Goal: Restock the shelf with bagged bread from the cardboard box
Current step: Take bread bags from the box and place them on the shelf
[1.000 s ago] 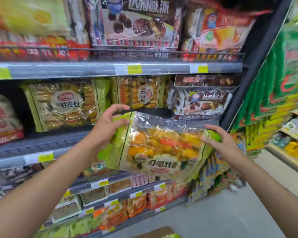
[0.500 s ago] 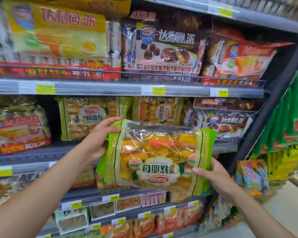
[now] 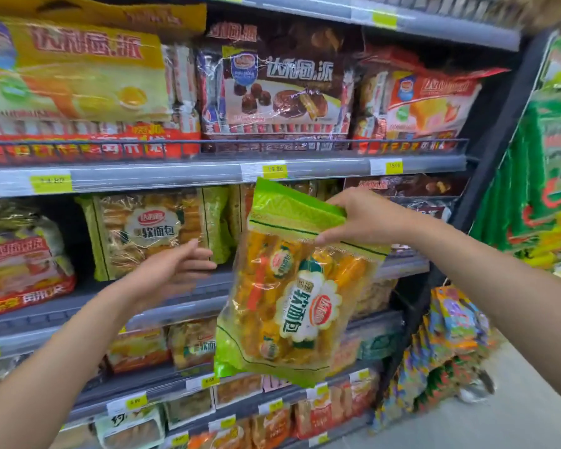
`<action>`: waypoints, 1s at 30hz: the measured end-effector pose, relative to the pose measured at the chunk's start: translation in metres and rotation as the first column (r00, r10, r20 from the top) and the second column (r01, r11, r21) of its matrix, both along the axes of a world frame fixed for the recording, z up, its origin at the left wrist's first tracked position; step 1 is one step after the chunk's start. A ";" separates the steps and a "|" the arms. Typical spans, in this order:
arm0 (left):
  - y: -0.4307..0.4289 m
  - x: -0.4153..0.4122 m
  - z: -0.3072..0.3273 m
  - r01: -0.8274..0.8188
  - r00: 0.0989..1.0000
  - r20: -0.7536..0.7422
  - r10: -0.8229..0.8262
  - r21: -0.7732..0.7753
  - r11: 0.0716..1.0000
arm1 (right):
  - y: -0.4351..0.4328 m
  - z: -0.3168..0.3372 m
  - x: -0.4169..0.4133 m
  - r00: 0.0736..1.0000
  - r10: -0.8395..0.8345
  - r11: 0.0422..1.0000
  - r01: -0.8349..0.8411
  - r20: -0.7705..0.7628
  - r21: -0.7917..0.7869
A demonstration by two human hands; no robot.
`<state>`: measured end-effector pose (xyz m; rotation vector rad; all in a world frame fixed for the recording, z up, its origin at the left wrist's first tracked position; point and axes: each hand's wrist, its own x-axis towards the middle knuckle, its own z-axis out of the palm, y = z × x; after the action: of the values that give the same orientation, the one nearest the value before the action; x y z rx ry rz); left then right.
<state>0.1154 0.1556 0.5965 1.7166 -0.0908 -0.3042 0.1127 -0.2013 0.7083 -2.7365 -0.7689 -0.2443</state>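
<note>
Bread bag (image 3: 292,286) hanging upright, pinched at its green top seal by right hand (image 3: 363,218), in front of shelf (image 3: 208,286). Left hand (image 3: 172,270) empty, fingers spread, reaching toward shelved bread bag (image 3: 149,231), probably to clear a slot.

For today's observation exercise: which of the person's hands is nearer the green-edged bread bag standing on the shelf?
Left. The left hand reaches to the shelved bread bag, at its lower right corner; the right hand is further right, holding another bag.
</note>
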 end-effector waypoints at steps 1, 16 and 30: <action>-0.008 0.000 0.012 0.002 0.998 0.058 -0.002 0.014 1.000 | 0.007 -0.001 0.002 0.999 0.029 0.994 -0.027 0.020 -0.107; -0.118 0.010 0.046 0.185 0.790 0.108 -0.604 0.897 0.402 | 0.034 -0.043 -0.008 0.987 0.155 0.884 -0.115 0.052 -0.454; -0.076 0.012 -0.012 0.176 0.970 0.152 -0.192 0.114 0.978 | -0.096 -0.292 -0.084 0.639 -0.127 -0.081 0.756 -0.759 0.650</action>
<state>0.1269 0.0793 0.5846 1.8343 -0.3616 -0.3098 0.0291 -0.2977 0.4164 -1.3628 0.5526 -0.1005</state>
